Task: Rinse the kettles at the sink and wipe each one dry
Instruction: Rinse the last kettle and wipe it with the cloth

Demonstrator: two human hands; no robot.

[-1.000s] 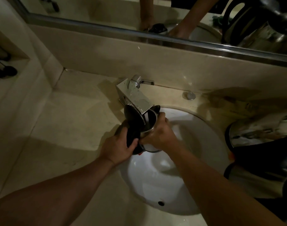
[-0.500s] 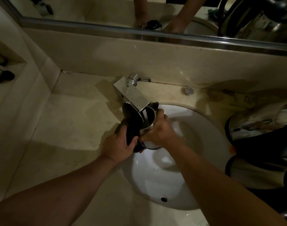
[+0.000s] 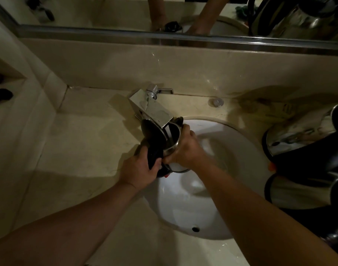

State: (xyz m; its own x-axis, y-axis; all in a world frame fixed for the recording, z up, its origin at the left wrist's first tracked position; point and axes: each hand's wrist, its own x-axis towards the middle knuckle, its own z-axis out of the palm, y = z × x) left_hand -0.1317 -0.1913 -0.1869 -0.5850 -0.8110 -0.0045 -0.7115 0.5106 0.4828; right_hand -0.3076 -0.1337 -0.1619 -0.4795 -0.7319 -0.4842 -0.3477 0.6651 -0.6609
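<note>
Fingers of my left hand (image 3: 139, 167) curl round the black handle; my right hand (image 3: 184, 148) wraps the steel body of the kettle (image 3: 172, 137), its lid (image 3: 152, 131) open, mouth under the faucet (image 3: 154, 112) above the sink (image 3: 241, 150); since a second ago nothing has shifted, so I judge rinsing continues; more kettles (image 3: 298, 135) wait beside it on the tabletop (image 3: 78, 141).

- kettle (image 3: 173, 140), held in both hands: polished metal body, glossy; its open lid (image 3: 152, 132) and handle look like smooth black plastic
- tap (image 3: 152, 110), just above the grip: mirror-bright chrome
- sink (image 3: 231, 150), below the grip: white glazed ceramic, smooth and shiny
- countertop (image 3: 78, 141), left of the grip: beige polished stone, faintly veined
- kettles (image 3: 298, 135), right of the grip: reflective metal with black trim
</note>
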